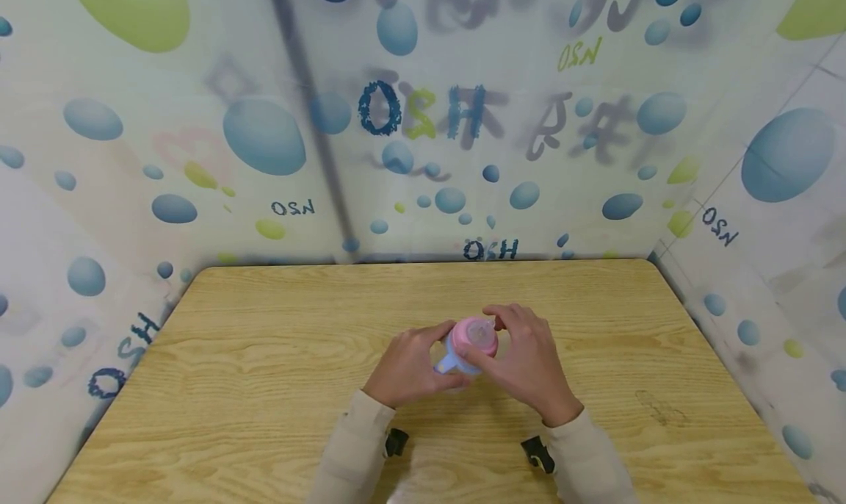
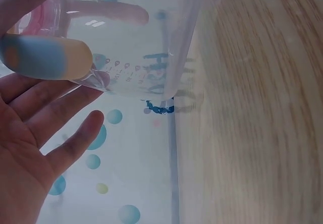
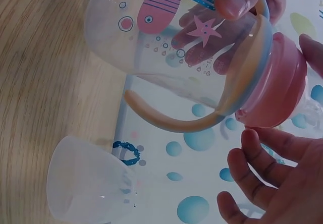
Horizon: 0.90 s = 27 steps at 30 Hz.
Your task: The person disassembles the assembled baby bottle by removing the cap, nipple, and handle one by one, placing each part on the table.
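A clear baby bottle [image 3: 113, 42] with fish and starfish prints is held tilted over the table. My left hand [image 1: 413, 364] grips its body, with the thumb and fingers on opposite sides. Two blue-and-cream handles [image 3: 174, 125] stick out from a ring below the pink collar [image 3: 277, 82]. My right hand [image 1: 529, 353] pinches that collar between thumb and fingers, its other fingers loosely bent. A clear teat [image 1: 482, 333] rises from the collar, partly cut off in the right wrist view.
A translucent cup-shaped cap [image 3: 86, 181] appears below the bottle in the right wrist view. The wooden table [image 1: 264, 357] reaches back to a wall [image 1: 423, 225] patterned with bubbles and letters. Black buckles [image 1: 538, 455] hang by both wrists.
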Each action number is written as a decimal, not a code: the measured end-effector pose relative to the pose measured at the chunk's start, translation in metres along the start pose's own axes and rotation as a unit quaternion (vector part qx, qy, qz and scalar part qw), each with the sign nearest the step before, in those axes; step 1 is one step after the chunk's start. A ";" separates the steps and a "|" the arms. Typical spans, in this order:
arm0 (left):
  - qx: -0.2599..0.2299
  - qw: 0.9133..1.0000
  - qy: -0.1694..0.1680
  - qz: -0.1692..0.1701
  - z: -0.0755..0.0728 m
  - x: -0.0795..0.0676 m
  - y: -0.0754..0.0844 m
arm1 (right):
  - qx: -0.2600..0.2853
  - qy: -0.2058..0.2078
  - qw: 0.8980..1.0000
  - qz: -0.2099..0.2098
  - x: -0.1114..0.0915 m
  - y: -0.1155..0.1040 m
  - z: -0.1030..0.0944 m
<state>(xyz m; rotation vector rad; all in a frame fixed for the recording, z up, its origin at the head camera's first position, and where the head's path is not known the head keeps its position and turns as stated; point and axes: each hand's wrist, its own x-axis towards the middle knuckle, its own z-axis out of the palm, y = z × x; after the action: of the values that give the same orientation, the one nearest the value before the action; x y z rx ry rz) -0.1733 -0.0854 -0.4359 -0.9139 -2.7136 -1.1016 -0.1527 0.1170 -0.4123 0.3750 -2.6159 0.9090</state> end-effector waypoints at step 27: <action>-0.007 1.000 0.002 0.014 0.001 0.001 0.000 | 0.057 -0.015 0.998 -0.020 -0.001 -0.003 -0.002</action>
<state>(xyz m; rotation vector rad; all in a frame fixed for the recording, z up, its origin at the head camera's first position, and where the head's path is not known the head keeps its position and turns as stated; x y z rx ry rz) -0.1739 -0.0846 -0.4364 -0.9483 -2.6841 -1.1161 -0.1507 0.1165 -0.4096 0.4712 -2.5816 1.0498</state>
